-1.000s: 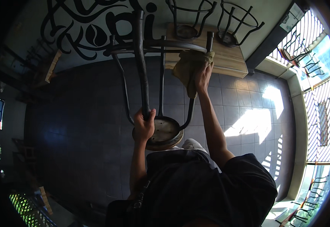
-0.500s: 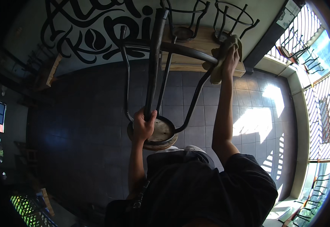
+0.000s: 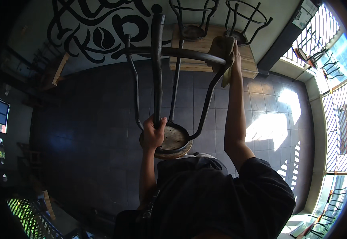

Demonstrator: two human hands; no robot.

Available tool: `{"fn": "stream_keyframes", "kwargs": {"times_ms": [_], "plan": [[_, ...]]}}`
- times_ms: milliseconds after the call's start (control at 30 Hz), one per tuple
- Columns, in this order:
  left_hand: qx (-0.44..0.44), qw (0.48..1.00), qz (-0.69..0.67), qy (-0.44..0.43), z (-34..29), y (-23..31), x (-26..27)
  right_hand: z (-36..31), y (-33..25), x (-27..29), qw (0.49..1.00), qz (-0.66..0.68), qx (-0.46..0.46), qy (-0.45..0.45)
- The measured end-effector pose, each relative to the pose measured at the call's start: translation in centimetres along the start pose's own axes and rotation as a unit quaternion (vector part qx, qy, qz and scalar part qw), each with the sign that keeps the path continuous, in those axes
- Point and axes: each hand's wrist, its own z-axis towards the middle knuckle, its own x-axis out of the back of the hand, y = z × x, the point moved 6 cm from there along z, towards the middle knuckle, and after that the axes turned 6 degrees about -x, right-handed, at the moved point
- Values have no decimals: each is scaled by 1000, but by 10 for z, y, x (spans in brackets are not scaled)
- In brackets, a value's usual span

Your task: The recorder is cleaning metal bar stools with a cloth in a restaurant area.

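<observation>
A stool [image 3: 157,71] with black metal legs is held upside down in front of me, its round wooden seat low and close to my body. My left hand [image 3: 154,134] wraps round the lower part of one leg, just above the seat. Stretched far out, my right hand [image 3: 236,53] grips a tan cloth [image 3: 221,47] against the upper right of the stool, where the ring brace meets a leg. The cloth drapes over that joint and hides part of it. My right fingers are partly covered by the cloth.
Two more upturned stools [image 3: 193,32] rest on a wooden table [image 3: 213,65] against the far wall, which bears black lettering. Dark floor tiles [image 3: 90,139] spread below, with sunlit patches at right. Slatted windows [image 3: 337,131] line the right side, where more upturned stools stand.
The cloth has shifted from the right side of the leg joint to over and behind the ring brace, my right hand moving with it. My left hand keeps its grip on the leg.
</observation>
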Motion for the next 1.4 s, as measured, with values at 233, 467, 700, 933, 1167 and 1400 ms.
{"fn": "stream_keyframes", "kwargs": {"times_ms": [233, 467, 700, 933, 1167, 1400], "plan": [[26, 998, 44, 33, -29, 5, 5, -106, 52, -30, 986, 153, -59, 24], [13, 990, 135, 50, -55, 19, 2, -103, 54, -1, 992, -123, -18, 11], [42, 990, 110, 81, -81, 4, -1, -123, 26, 40, 974, 116, 10, 194], [34, 996, 49, 65, -85, 14, -26, -128, -8, 109, 973, 75, 53, 212], [17, 999, 42, 26, -83, 23, -50, -111, -4, 103, 1000, 20, 1, 5], [1, 998, 62, 33, -80, 26, -54, -69, 8, 87, 954, -289, -3, -82]]}}
